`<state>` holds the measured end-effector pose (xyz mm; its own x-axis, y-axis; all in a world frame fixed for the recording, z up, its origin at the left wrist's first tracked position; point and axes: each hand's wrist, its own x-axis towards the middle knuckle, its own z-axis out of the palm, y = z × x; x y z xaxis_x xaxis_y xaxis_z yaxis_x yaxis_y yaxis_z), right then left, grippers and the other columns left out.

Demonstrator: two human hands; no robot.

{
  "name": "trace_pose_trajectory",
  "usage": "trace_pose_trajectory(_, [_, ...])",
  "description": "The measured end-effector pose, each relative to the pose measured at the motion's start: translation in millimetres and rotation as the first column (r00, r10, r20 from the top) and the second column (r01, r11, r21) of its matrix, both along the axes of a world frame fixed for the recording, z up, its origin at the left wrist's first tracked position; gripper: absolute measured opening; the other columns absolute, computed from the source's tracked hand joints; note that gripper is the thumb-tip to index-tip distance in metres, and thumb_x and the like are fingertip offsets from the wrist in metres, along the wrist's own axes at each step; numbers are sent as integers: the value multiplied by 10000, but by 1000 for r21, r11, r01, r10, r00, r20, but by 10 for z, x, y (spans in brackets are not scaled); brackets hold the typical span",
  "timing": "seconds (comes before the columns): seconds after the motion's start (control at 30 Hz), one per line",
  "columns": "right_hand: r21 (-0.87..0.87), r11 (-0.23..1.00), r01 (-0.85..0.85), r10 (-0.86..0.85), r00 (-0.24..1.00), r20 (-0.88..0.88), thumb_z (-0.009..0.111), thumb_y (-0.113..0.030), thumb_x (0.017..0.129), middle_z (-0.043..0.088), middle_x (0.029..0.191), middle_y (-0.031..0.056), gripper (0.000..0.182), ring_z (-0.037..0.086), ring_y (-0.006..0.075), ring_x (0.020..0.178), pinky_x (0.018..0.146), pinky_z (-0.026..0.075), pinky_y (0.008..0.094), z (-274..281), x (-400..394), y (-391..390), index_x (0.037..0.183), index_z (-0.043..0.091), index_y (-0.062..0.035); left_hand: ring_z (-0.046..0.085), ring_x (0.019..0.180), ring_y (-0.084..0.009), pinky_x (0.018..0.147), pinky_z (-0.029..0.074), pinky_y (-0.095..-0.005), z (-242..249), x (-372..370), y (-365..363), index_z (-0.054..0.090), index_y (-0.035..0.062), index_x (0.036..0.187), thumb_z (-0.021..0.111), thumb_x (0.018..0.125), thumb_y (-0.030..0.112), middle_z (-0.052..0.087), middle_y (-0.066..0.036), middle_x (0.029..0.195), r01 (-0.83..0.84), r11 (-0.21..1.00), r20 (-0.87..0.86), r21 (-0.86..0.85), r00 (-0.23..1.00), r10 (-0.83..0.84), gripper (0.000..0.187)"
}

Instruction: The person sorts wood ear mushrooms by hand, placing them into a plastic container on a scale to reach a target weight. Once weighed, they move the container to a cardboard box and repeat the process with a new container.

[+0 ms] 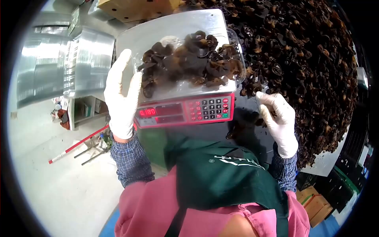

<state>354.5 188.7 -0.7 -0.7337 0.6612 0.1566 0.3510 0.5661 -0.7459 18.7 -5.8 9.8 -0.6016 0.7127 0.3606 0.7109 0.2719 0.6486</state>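
A digital scale (pixel 185 112) with a red front panel stands before me, its lit display reading about 0.180. On its metal pan (pixel 130 39) sits a clear plastic tray (pixel 240 59) holding dark brown wood ear mushrooms (pixel 177 61). My left hand (pixel 121 94), in a white glove, is beside the scale's left edge with thumb and fingers apart. My right hand (pixel 281 120), also gloved, hovers right of the scale near the edge of a large mushroom pile (pixel 312 79). Its fingers are bent, thumb and forefinger apart, and I see nothing between them.
Stacks of clear plastic trays (pixel 43 67) stand at the left. A yellow-brown box (pixel 138 8) lies behind the scale. Loose mushroom pieces (pixel 237 128) rest on the dark table near its front. A red and white pole (pixel 79 144) is low on the left.
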Motion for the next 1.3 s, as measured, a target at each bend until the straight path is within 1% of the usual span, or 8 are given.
trace_pose_trajectory(0.13, [226, 973, -50, 80, 989, -123, 755, 41, 810, 703, 910, 66, 363, 680, 229, 806, 735, 545, 330, 140, -383, 128, 1148, 743, -91, 569, 1348, -264, 1172, 391, -397, -32, -19, 194, 609, 59, 1426, 601, 999, 63, 619, -131, 1445, 48, 996, 107, 79, 993, -56, 427])
trace_pose_trajectory(0.3, [571, 817, -78, 216, 960, -179, 770, -7, 747, 718, 971, 35, 406, 664, 220, 798, 720, 523, 350, 88, -855, 257, 1139, 725, -103, 476, 1441, -322, 1238, 283, -448, -98, 41, 387, 587, 82, 1456, 583, 1021, 128, 574, -129, 1499, 154, 965, -237, -211, 950, -204, 438])
trace_pose_trajectory(0.47, [565, 778, -276, 283, 956, 78, 700, -27, 752, 717, 1159, 12, 485, 644, 213, 1029, 968, 488, 396, 8, -1070, 49, 1226, 718, -127, 463, 1454, -319, 1239, 268, -463, -83, 121, 395, 551, 62, 1483, 571, 1011, 134, 533, -135, 1540, 221, 943, -222, -250, 935, -278, 478])
trace_pose_trajectory(0.7, [601, 771, -211, 275, 961, -16, 643, -75, 832, 740, 1164, 24, 430, 662, 202, 1052, 1071, 413, 422, 36, -990, 222, 1246, 721, -163, 441, 1472, -332, 1246, 266, -430, -115, 46, 363, 474, 10, 1527, 550, 1039, 177, 487, -172, 1573, 257, 966, 2, 8, 966, -257, 521])
trace_pose_trajectory(0.87, [288, 957, -21, 90, 969, -229, 556, 191, 775, 742, 1148, 92, 535, 703, 210, 988, 890, 553, 323, 80, -726, 351, 1219, 725, -54, 446, 1465, -297, 1231, 313, -438, -86, 12, 157, 464, 6, 1532, 525, 1063, 492, 483, -179, 1569, 81, 970, 211, 231, 969, -131, 678])
trace_pose_trajectory(1.07, [-320, 937, 138, -185, 975, -121, 633, -38, 1006, 731, 1143, 53, 301, 654, 83, 947, 871, 539, 251, 63, -569, 320, 1302, 690, -35, 676, 1103, -150, 1015, 519, -294, -79, 43, -246, 622, 18, 1393, 574, 1062, 98, 701, -130, 1292, -274, 957, 397, 99, 893, 214, 344])
trace_pose_trajectory(1.1, [-423, 894, 146, -201, 976, -89, 641, -56, 1008, 730, 1127, 44, 300, 645, 71, 926, 857, 533, 238, 72, -557, 316, 1304, 690, -37, 641, 844, -57, 790, 528, -204, -40, 113, -226, 666, 32, 1336, 615, 1038, 73, 750, -58, 1102, -353, 932, 479, 83, 834, 273, 305])
trace_pose_trajectory(1.3, [-628, 760, 166, -226, 974, -17, 683, -118, 1005, 690, 929, -20, 259, 542, 19, 754, 683, 467, 175, 83, -719, 282, 1246, 693, -23, 515, 569, -21, 515, 374, -159, 22, 250, -236, 654, 28, 1323, 611, 1039, 93, 686, -22, 805, -196, 959, 597, -204, 751, 281, 295])
